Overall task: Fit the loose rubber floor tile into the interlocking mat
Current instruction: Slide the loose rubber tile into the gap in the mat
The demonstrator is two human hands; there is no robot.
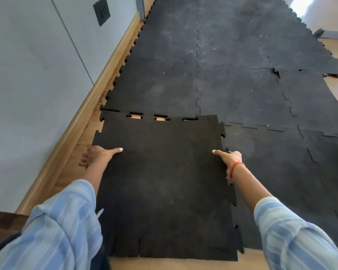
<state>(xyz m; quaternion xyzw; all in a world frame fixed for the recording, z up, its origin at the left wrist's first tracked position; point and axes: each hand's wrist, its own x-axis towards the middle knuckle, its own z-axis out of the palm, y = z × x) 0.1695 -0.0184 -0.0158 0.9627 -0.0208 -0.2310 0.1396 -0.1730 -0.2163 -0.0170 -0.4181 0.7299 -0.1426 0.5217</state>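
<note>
Both arms are extended forward. Left hand (98, 154) and right hand (229, 157) are clamped at opposite edges, thumbs pointed inward.

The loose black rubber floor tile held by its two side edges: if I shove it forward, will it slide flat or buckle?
The loose black rubber floor tile lies flat between the left hand and right hand, so it probably slides as one sheet. Its right edge overlaps the laid black interlocking mat, so it may catch or hump there. Gaps at the far seam show its tabs are unseated.

no readable text, labels or numbers, marks on black wall plate (101, 11) illegible
</note>
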